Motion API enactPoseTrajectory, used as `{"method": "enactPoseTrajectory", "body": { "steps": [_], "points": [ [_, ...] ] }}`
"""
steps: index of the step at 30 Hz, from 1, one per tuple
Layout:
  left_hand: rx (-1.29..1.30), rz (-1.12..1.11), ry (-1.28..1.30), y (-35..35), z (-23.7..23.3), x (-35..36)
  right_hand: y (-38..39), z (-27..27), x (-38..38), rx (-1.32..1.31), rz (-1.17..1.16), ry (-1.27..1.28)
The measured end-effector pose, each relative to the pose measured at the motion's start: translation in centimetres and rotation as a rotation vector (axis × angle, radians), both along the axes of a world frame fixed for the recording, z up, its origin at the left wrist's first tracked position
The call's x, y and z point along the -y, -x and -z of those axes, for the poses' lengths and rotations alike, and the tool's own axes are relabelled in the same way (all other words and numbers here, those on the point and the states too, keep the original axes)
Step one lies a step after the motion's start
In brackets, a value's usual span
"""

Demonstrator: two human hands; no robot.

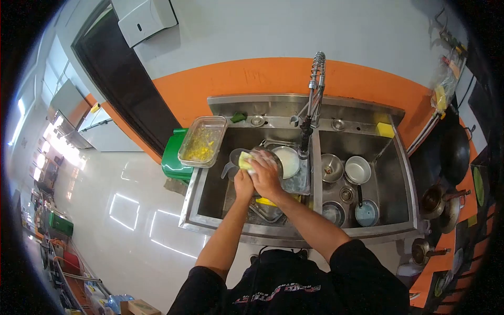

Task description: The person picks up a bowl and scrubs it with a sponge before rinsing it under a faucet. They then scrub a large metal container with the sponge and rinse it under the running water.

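Note:
Over the left sink basin (212, 202), my two hands are close together. My right hand (268, 178) is closed, its fingertips at a yellow sponge (244, 160) with white foam beside it. A round metal bowl (277, 164) shows behind those fingers. Just below the sponge, my left hand (243, 185) is curled shut; I cannot tell what it grips. A clear plastic jug (231, 167) lies left of the hands. To their right, a pan of whitish liquid (287, 161) sits in a metal tray (299, 184). Something yellow (266, 201) lies below the hands.
A spring-neck faucet (306, 131) rises at the divider. Several metal pots, including a light saucepan (358, 170), lie in the right basin. A clear container with yellow scraps (200, 144) stands at the left rim, beside a green bin (176, 157). Another sponge (385, 129) lies at the back right.

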State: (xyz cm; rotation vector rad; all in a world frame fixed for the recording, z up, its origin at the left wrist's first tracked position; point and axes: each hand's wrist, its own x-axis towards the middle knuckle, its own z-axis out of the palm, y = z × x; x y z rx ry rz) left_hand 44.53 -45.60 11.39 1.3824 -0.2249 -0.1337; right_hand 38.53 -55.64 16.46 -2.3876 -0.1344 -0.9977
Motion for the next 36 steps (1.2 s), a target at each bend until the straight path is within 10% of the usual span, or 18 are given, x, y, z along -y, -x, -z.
{"method": "enactPoseTrajectory", "body": {
  "steps": [2, 4, 10, 20, 28, 30, 36],
  "points": [
    [0.007, -0.162, -0.22, 1.5, -1.5, -0.4, -2.3, -1.0, 1.6, 0.046, 0.026, 0.069],
    [0.049, -0.165, -0.295, 1.7, -1.8, -0.9, -5.1, -0.2, 4.6, -0.471, -0.01, -0.509],
    [-0.04, -0.099, 0.094, 2.1, -1.4, 0.5, -1.0, 1.2, 0.3, -0.057, 0.005, -0.017],
    [-0.239, 0.027, 0.532, 1.3, -4.0, 0.9, 6.2, 9.5, -0.2, -0.016, 0.12, -0.364],
    [-0.341, -0.012, 0.485, 2.9, -3.1, 1.1, 0.3, -0.5, 3.7, -0.031, 0.016, -0.077],
    [-0.37, -0.11, 0.473, 2.2, -4.0, 0.1, 0.0, 0.0, 6.2, -0.395, -0.063, -0.725],
    [-0.321, -0.123, 0.483, 3.5, -3.6, -0.2, 3.8, 2.8, -0.6, 0.137, 0.201, -0.287]
  ]
}}
